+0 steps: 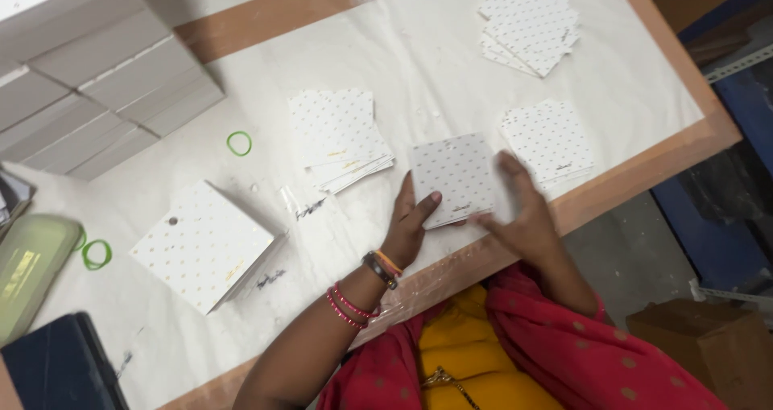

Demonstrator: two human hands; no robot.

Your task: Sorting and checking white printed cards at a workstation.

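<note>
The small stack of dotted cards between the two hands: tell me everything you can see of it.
The small stack of dotted cards is square, white, apparently card stock, with rows of tiny gold dots and a small gold mark near one corner. It lies flat, slightly turned, on the white sheet near the table's front edge. The left hand presses its left edge, thumb on top; the right hand, blurred, touches its right side.
</note>
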